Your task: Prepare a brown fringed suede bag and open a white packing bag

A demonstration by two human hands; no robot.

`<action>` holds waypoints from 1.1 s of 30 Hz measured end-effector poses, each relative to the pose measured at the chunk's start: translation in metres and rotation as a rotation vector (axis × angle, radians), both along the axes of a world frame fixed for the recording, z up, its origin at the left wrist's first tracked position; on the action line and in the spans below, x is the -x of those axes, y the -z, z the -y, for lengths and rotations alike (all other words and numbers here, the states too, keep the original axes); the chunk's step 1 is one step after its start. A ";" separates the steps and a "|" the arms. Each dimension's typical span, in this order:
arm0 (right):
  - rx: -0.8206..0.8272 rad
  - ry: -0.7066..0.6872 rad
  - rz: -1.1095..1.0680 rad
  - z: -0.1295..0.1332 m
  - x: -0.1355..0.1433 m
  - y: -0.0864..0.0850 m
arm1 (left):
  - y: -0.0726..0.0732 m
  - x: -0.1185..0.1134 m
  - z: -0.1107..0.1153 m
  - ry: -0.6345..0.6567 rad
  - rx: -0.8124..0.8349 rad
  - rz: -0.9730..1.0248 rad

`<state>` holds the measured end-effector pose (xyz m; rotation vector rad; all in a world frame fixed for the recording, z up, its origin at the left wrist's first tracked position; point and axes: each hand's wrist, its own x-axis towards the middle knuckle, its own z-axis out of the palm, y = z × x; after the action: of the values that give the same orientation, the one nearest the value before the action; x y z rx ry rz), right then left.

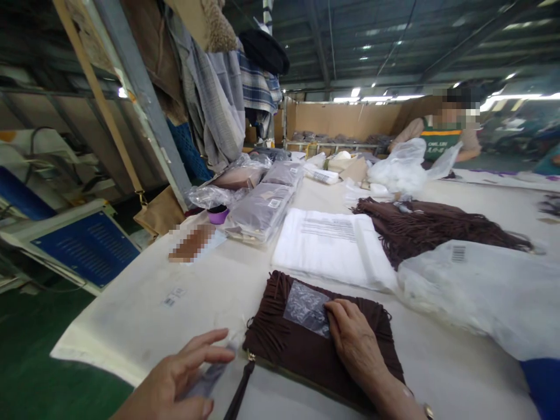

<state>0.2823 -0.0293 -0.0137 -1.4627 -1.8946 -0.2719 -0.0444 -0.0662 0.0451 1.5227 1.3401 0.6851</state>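
A dark brown fringed pouch (306,361) lies flat on the pale table, its zipper edge and a hanging strap towards me. On top of it rests a small clear plastic packet (305,306). My right hand (356,341) lies on the pouch, fingertips on the packet's right edge, pressing it. Left of the pouch, my left hand (179,373) is raised over the table with its fingers apart; a blurred, clear plastic piece (209,373) shows behind and between the fingers. Whether that hand grips it is unclear.
White plastic bags (332,245) are stacked beyond the pouch. Packaged grey items (262,210) lie back left, more brown fringed pieces (437,224) back right. A large clear bag (476,291) lies right. A person in a green apron (440,140) stands across the table.
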 end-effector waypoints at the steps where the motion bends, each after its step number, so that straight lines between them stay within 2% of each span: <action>1: 0.008 0.003 -0.011 0.001 0.001 0.000 | -0.016 -0.014 -0.009 0.038 0.086 0.066; 3: 0.041 -0.002 -0.039 0.002 0.002 -0.002 | -0.041 -0.047 -0.027 0.036 0.262 0.208; 5: 0.095 -0.011 -0.080 0.003 0.003 -0.005 | -0.053 -0.081 -0.042 0.082 0.331 0.306; 6: 0.131 -0.013 -0.108 0.003 0.003 -0.006 | -0.053 -0.096 -0.050 0.109 0.317 0.300; 8: 0.208 -0.030 -0.176 0.002 0.001 -0.008 | -0.044 -0.119 -0.063 0.176 0.228 0.183; 11: 0.252 -0.065 -0.323 -0.001 -0.007 -0.009 | -0.020 -0.136 -0.074 0.319 -0.073 -0.104; 14: 0.259 -0.065 -0.458 -0.001 -0.017 -0.012 | 0.002 -0.140 -0.076 0.440 -0.452 -0.281; 16: 0.183 -0.026 -0.432 0.003 -0.020 -0.019 | 0.011 -0.139 -0.074 0.477 -0.599 -0.375; 19: -0.047 -0.059 -0.189 0.013 -0.015 -0.033 | 0.020 -0.139 -0.071 0.510 -0.723 -0.500; 21: -0.077 -0.152 -0.025 0.018 -0.007 -0.037 | 0.021 -0.138 -0.071 0.533 -0.762 -0.521; 24: 0.032 -0.213 0.037 0.021 0.001 -0.035 | 0.015 -0.136 -0.075 0.564 -0.735 -0.455; 27: 0.059 -0.206 -0.033 0.016 -0.006 -0.034 | 0.000 -0.131 -0.089 0.502 -0.687 -0.378; 30: 0.024 -0.066 -0.104 -0.001 -0.025 -0.039 | -0.016 -0.128 -0.119 0.370 -0.662 -0.369; 33: 0.152 0.045 -0.038 -0.034 -0.044 -0.045 | -0.024 -0.136 -0.157 0.344 -0.667 -0.451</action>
<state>0.3265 0.0047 0.0316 -1.6011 -1.8881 -0.1220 0.0917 0.0911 0.0688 2.4942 1.1647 0.6153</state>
